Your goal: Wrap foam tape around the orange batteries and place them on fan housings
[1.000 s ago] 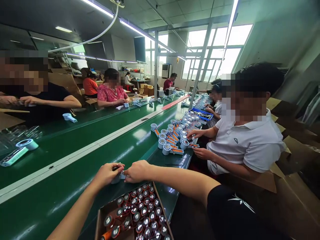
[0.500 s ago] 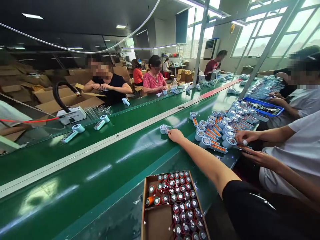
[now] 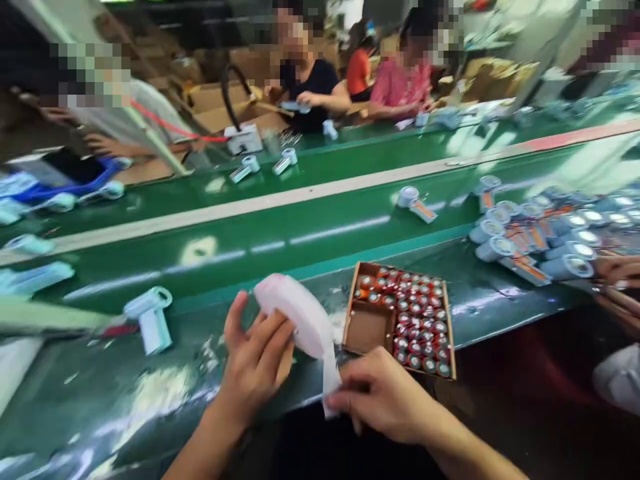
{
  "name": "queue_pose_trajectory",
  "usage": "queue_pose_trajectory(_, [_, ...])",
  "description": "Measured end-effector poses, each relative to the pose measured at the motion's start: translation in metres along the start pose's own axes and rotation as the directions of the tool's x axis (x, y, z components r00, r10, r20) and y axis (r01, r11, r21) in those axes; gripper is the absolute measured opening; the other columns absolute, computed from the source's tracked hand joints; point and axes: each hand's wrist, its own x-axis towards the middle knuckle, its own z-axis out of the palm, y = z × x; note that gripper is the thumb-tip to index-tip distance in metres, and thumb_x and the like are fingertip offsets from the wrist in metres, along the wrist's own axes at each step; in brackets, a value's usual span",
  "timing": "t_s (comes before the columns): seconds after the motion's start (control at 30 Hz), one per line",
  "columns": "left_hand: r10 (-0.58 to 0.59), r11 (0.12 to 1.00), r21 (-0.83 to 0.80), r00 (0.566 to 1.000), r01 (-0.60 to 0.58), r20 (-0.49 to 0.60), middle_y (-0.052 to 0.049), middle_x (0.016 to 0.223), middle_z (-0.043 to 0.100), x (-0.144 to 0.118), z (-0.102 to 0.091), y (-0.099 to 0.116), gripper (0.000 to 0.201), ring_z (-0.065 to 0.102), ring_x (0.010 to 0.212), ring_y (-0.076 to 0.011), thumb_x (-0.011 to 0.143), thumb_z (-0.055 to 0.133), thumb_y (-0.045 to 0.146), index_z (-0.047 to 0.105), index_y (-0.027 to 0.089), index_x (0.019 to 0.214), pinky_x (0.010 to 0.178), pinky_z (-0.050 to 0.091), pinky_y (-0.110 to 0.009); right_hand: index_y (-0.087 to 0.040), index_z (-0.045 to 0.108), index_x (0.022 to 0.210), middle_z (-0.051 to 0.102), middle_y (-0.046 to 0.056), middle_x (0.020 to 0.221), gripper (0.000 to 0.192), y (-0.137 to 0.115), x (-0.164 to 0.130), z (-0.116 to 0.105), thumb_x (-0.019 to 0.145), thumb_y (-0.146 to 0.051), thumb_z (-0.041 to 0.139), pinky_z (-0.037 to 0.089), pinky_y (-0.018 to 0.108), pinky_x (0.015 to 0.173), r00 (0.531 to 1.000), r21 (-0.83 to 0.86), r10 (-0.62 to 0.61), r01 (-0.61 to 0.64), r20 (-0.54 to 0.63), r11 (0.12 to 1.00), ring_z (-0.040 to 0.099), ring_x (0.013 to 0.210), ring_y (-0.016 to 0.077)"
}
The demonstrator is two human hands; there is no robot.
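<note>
A roll of white tape (image 3: 305, 317) is in my left hand (image 3: 257, 357), its fingers reaching into the roll's core. From the roll a loose strip (image 3: 330, 377) hangs down, its end pinched by the fingers of my right hand (image 3: 387, 400). Both hands are over the near edge of the bench. Just beyond my right hand stands a cardboard box (image 3: 367, 328) holding rows of small round motors with red wires. Left of my left hand, a light-blue handheld fan housing (image 3: 153, 323) lies on the bench.
A green conveyor belt (image 3: 345, 223) crosses ahead, carrying an open fan housing (image 3: 411, 200). Many more housings (image 3: 525, 233) are heaped at right, beside a co-worker's hands (image 3: 620, 280). A pale post (image 3: 55, 319) juts in at left. Co-workers sit across the belt.
The view has swung left and down. My right hand has left the fan housing on the belt and now grips the tape end. My left hand has appeared, holding the roll.
</note>
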Motion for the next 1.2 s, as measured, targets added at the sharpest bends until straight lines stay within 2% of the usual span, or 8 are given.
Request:
queue_pose_trajectory(0.1, [-0.158, 0.977, -0.158, 0.983, 0.143, -0.090, -0.006, 0.130, 0.070, 0.001, 0.013, 0.009, 0.035, 0.054, 0.140, -0.0315, 0.091, 0.065, 0.021, 0.062, 0.026, 0.126, 0.125, 0.036, -0.062, -0.023, 0.074, 0.072, 0.063, -0.002, 0.058, 0.027, 0.025, -0.035, 0.040, 0.097, -0.030, 0.065, 0.040, 0.023, 0.051, 0.979, -0.087, 0.069, -0.053, 0.193, 0.995, 0.057, 0.049, 0.0121])
queue_pose_trajectory(0.23, [-0.470, 0.742, -0.481, 0.874, 0.467, 0.122, -0.010, 0.143, 0.062, -0.021, 0.046, 0.020, 0.052, 0.058, 0.136, -0.0315, 0.093, 0.069, 0.038, 0.057, 0.027, 0.142, 0.106, 0.058, -0.046, -0.025, 0.076, 0.105, 0.074, 0.001, 0.089, 0.014, 0.019, -0.026, -0.023, 0.093, -0.031, 0.071, 0.049, 0.024, 0.071, 0.993, -0.451, -0.098, 0.117, 0.067, 0.885, 0.068, 0.078, 0.0173])
queue_pose_trajectory(0.3, [-0.447, 0.718, -0.537, 0.885, 0.444, 0.134, -0.010, 0.143, 0.063, -0.030, 0.059, 0.030, 0.049, 0.056, 0.138, -0.0330, 0.092, 0.071, 0.039, 0.061, 0.026, 0.138, 0.110, 0.054, -0.050, -0.024, 0.074, 0.116, 0.073, 0.006, 0.103, 0.022, -0.001, -0.004, -0.078, 0.100, -0.033, 0.061, 0.051, 0.032, 0.088, 0.949, -0.675, -0.277, 0.106, -0.150, 0.730, 0.066, 0.096, 0.0211])
queue_pose_trajectory(0.4, [-0.335, 0.769, -0.557, 0.940, 0.313, 0.066, -0.008, 0.136, 0.067, -0.029, 0.063, 0.050, 0.038, 0.047, 0.146, -0.0325, 0.091, 0.070, 0.028, 0.065, 0.026, 0.129, 0.122, 0.040, -0.059, -0.022, 0.078, 0.108, 0.067, 0.011, 0.109, 0.021, -0.027, 0.040, -0.133, 0.097, -0.035, 0.065, 0.049, 0.043, 0.100, 0.956, -0.914, -0.295, 0.107, -0.014, 0.391, 0.060, 0.105, 0.0269])
queue_pose_trajectory(0.67, [-0.214, 0.743, -0.642, 0.976, 0.192, 0.044, -0.010, 0.129, 0.071, -0.028, 0.060, 0.078, 0.041, 0.065, 0.124, -0.0227, 0.083, 0.067, 0.014, 0.064, 0.021, 0.123, 0.130, 0.028, -0.053, -0.031, 0.083, 0.081, 0.058, 0.003, 0.146, 0.012, 0.033, 0.093, -0.119, 0.081, -0.041, 0.076, 0.051, 0.060, 0.096, 0.959, -0.953, -0.173, 0.254, 0.225, 0.165, 0.048, 0.127, 0.0437])
queue_pose_trajectory(0.83, [-0.228, 0.742, -0.630, 0.970, 0.230, 0.087, -0.010, 0.129, 0.071, -0.041, 0.061, 0.079, 0.045, 0.063, 0.126, -0.0230, 0.082, 0.071, 0.017, 0.062, 0.022, 0.126, 0.130, 0.027, -0.052, -0.036, 0.084, 0.085, 0.066, 0.006, 0.138, 0.023, 0.052, 0.075, -0.133, 0.090, -0.045, 0.063, 0.038, 0.068, 0.110, 0.911, -0.852, -0.378, 0.326, 0.167, 0.410, 0.048, 0.134, 0.0445])
queue_pose_trajectory(0.97, [-0.228, 0.788, -0.578, 0.973, 0.212, 0.045, -0.010, 0.126, 0.071, -0.039, 0.047, 0.076, 0.037, 0.063, 0.125, -0.0234, 0.085, 0.068, 0.013, 0.063, 0.021, 0.122, 0.128, 0.032, -0.054, -0.042, 0.076, 0.116, 0.061, 0.013, 0.145, 0.030, 0.018, 0.035, -0.140, 0.096, -0.055, 0.059, 0.039, 0.063, 0.113, 0.856, -0.324, -0.379, 0.269, -0.352, 0.907, 0.056, 0.135, 0.0390])
queue_pose_trajectory(1.2, [-0.018, 0.974, -0.228, 0.996, -0.003, -0.088, -0.012, 0.126, 0.070, -0.014, 0.032, 0.055, 0.039, 0.056, 0.131, -0.0276, 0.090, 0.057, -0.001, 0.060, 0.015, 0.126, 0.121, 0.040, -0.064, -0.036, 0.051, 0.141, 0.071, 0.009, 0.129, 0.043, -0.012, 0.007, -0.060, 0.101, -0.042, 0.063, 0.061, 0.047, 0.096, 0.765, 0.146, -0.297, 0.451, -0.571, 0.881, 0.072, 0.115, 0.0272])
